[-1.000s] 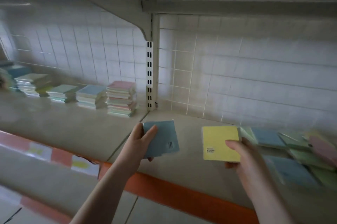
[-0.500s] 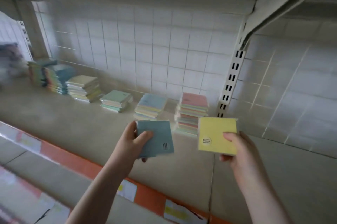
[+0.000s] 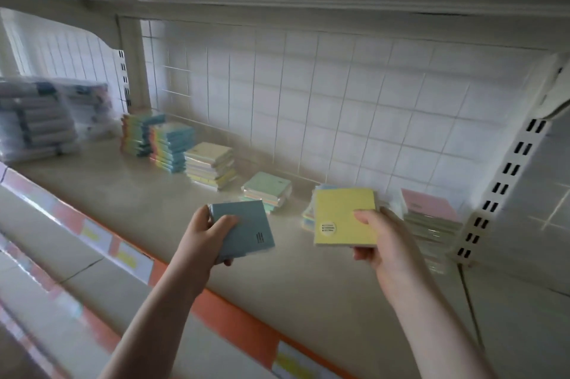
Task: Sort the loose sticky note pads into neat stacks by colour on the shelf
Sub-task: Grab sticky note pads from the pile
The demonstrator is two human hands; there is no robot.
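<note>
Six stacks line the shelf; left hand grips one blue pad, right hand one yellow pad.

Behind my shelf runs a white square-tiled back wall crossed by thin grid lines. At far left sits a blurred heap of clear plastic-wrapped packs, resting against the corner. A white slotted metal upright rises at my right, another slotted strip at left. Below me, the orange shelf-edge strip carries pale price labels.
</note>
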